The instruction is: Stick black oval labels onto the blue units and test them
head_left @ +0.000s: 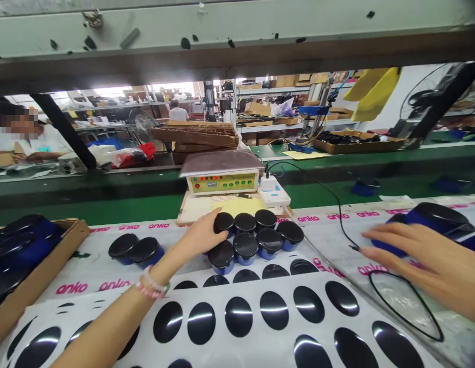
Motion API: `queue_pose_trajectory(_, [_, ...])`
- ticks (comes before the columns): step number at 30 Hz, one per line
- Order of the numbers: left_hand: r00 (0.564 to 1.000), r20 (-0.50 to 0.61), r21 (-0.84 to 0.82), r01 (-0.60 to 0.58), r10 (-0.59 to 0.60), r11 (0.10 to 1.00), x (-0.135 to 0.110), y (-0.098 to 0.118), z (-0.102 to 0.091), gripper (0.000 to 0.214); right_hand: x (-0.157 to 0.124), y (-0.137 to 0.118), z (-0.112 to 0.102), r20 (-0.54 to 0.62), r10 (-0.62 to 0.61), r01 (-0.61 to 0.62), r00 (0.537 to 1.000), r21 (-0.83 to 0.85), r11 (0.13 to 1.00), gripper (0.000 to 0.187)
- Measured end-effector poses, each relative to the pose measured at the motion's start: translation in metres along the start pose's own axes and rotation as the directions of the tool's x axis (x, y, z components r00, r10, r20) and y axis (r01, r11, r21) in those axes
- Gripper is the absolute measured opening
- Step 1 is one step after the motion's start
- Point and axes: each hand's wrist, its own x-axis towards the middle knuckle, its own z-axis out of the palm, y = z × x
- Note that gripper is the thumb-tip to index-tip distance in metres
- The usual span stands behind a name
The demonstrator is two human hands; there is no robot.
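Note:
My left hand point(202, 236) reaches forward and closes its fingers round a small round blue unit with a black top point(223, 223) at the left end of a cluster of several such units point(256, 237). My right hand point(421, 255) stretches out to the right with its fingers extended, touching another blue unit point(383, 245); motion smears it. A white sheet of black oval stickers point(260, 317) lies in front of me.
Two more black-topped units point(134, 249) stand to the left. A cardboard box point(34, 276) of dark parts sits at far left. A yellow-faced tester point(222, 181) with a black cable point(337, 204) stands behind. A green conveyor point(107, 204) runs across; a person sits beyond it.

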Motion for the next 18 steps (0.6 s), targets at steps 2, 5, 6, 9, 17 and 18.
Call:
queue_pose_trajectory(2, [1.000,-0.003,-0.008,-0.012,0.012,1.000,0.011,0.007,-0.002,0.054,0.047,-0.047,0.001,0.122,-0.032,0.023,0.992,0.079,0.997,0.053])
queue_pose_trajectory(5, [0.991,-0.115,-0.030,-0.076,0.072,0.997,0.011,0.022,-0.013,0.051,0.098,-0.115,0.014,0.183,-0.211,0.148,0.960,0.308,0.940,0.048])
queue_pose_trajectory(6, [0.982,-0.163,-0.037,-0.107,0.099,0.994,0.006,0.028,-0.018,0.052,0.109,-0.132,0.021,0.150,-0.247,0.174,0.957,0.386,0.906,0.047])
queue_pose_trajectory(9, [0.954,-0.252,-0.053,-0.179,0.160,0.983,-0.014,0.048,-0.033,0.067,0.129,-0.170,0.038,0.044,-0.278,0.202,0.960,0.580,0.789,0.046])
queue_pose_trajectory(17, [0.906,-0.348,0.012,-0.253,0.241,0.967,-0.040,0.057,-0.044,0.088,0.146,-0.207,0.051,-0.020,-0.255,0.193,0.967,0.708,0.679,0.018])
queue_pose_trajectory(18, [0.901,-0.349,0.037,-0.261,0.257,0.965,-0.041,0.056,-0.042,0.085,0.146,-0.209,0.053,-0.028,-0.252,0.195,0.967,0.715,0.672,0.016])
